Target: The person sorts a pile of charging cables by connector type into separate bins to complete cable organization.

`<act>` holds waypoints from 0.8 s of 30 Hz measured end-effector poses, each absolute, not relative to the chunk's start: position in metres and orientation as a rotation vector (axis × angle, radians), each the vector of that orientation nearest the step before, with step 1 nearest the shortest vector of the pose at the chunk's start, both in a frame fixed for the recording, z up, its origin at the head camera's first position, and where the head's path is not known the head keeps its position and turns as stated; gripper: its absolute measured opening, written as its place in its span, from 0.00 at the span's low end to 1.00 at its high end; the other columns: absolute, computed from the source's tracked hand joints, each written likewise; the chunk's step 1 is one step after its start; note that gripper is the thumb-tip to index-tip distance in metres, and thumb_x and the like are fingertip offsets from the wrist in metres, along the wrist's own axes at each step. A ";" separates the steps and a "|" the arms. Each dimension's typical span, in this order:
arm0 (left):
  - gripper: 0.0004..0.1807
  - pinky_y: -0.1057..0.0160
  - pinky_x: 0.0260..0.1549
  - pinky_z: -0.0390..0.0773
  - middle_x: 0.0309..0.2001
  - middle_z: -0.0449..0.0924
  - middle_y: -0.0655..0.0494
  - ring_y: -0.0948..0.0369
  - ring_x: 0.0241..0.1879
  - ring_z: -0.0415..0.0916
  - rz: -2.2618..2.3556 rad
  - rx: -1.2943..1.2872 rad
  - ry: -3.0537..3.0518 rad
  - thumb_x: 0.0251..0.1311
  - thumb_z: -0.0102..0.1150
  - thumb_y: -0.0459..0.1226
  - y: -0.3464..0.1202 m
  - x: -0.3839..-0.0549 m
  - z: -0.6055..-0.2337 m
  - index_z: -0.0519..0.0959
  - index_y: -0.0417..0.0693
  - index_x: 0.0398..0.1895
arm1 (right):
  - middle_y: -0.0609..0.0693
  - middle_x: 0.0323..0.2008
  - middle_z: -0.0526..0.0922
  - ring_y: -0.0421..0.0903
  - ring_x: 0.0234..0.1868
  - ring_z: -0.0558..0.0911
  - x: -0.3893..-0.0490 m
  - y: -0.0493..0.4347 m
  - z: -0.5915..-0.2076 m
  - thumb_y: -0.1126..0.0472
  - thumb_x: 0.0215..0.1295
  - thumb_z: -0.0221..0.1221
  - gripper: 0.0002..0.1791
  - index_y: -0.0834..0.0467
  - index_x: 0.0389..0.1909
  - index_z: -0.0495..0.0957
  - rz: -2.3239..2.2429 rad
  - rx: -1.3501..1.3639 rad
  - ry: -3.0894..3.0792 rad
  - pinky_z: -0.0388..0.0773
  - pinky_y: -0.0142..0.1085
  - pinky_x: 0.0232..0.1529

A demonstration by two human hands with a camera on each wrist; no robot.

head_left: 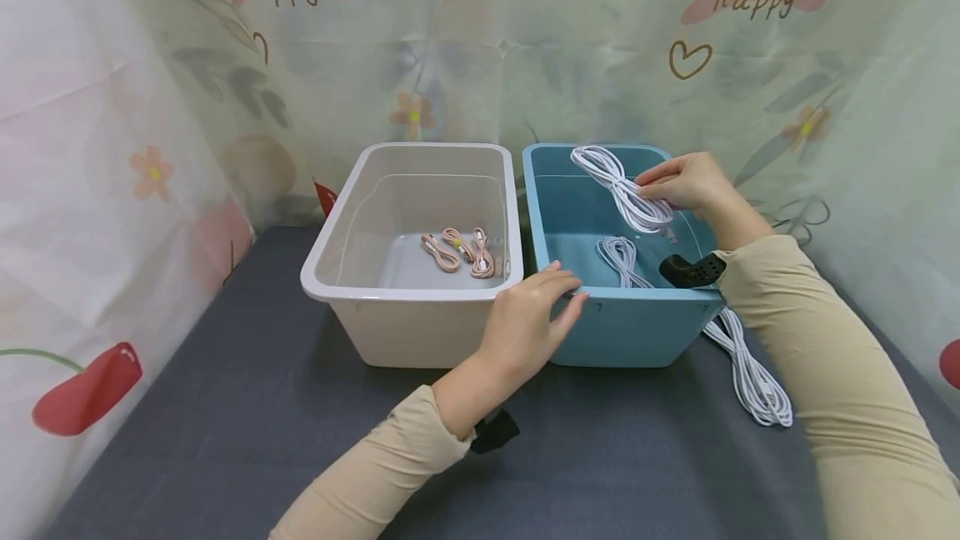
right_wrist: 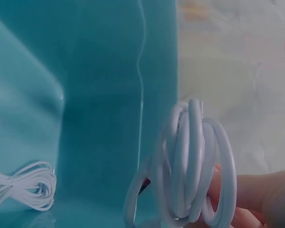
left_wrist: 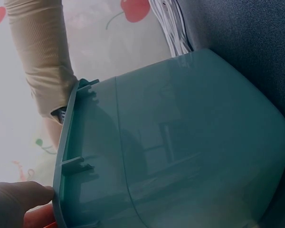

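Head view: right hand (head_left: pixel 681 182) pinches a white cable bundle (head_left: pixel 622 188) above the blue bin (head_left: pixel 637 330), best lowered gently while left hand (head_left: pixel 523 319) grips its near rim (head_left: pixel 637 294).

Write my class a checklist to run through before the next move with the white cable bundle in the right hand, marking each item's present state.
1. Right hand grips the held bundle: ok.
2. Held bundle is over the blue bin: ok, as the head view appears to show.
3. Left hand holds the blue bin's near rim: ok.
4. Blue bin's floor is clear for setting down: cannot tell; a white bundle lies there and the near wall hides part.
5. Pinkish cables lie in the beige bin: ok.
6. All white cable is off the table: not ok; some lies right of the blue bin.
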State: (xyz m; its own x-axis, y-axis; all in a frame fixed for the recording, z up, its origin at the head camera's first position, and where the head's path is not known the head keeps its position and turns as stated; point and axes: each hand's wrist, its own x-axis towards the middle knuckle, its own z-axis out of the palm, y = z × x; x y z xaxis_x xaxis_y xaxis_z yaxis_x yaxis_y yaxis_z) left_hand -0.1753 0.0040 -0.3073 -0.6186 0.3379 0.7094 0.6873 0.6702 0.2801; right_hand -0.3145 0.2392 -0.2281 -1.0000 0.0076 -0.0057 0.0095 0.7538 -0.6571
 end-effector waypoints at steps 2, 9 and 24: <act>0.09 0.64 0.49 0.80 0.39 0.86 0.55 0.60 0.52 0.79 -0.716 -0.785 -2.255 0.58 0.61 0.38 0.004 -0.175 -0.307 0.84 0.46 0.39 | 0.47 0.36 0.84 0.36 0.33 0.77 -0.315 0.238 -0.229 0.55 0.61 0.60 0.22 0.64 0.52 0.77 -1.100 0.008 2.943 0.74 0.28 0.33; 0.09 0.64 0.49 0.80 0.40 0.86 0.55 0.59 0.53 0.79 -0.719 -0.786 -2.260 0.58 0.61 0.38 0.004 -0.176 -0.307 0.84 0.46 0.39 | 0.64 0.54 0.76 0.36 0.31 0.75 -0.316 0.236 -0.232 0.55 0.62 0.59 0.22 0.64 0.53 0.77 -1.044 0.032 2.936 0.73 0.28 0.30; 0.09 0.64 0.48 0.80 0.41 0.86 0.54 0.59 0.52 0.79 -0.718 -0.782 -2.256 0.58 0.61 0.38 0.005 -0.176 -0.308 0.84 0.46 0.39 | 0.59 0.50 0.77 0.32 0.28 0.75 -0.318 0.235 -0.236 0.57 0.62 0.59 0.23 0.66 0.54 0.76 -1.128 0.056 2.856 0.77 0.27 0.31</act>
